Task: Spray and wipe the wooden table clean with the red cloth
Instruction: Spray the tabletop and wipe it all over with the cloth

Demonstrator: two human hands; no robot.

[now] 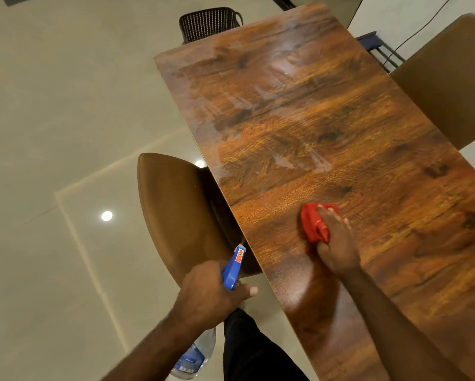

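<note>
Spray bottle (195, 356) base cut off; right chair (450, 78) partly out of frame.

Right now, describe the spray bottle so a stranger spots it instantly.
Start at the wooden table; a brown padded chair stands at its left edge. Beside that chair, the left hand grips a clear plastic spray bottle, the only thing with a blue trigger head.

Glossy streaked wood table (327, 127); soft red cloth (312, 221); clear plastic bottle (200, 350).

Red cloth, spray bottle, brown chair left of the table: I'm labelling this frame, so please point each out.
red cloth (309, 223): head view, bunched exposed part.
spray bottle (232, 267): head view, blue trigger head.
brown chair (176, 213): head view, backrest.
</note>
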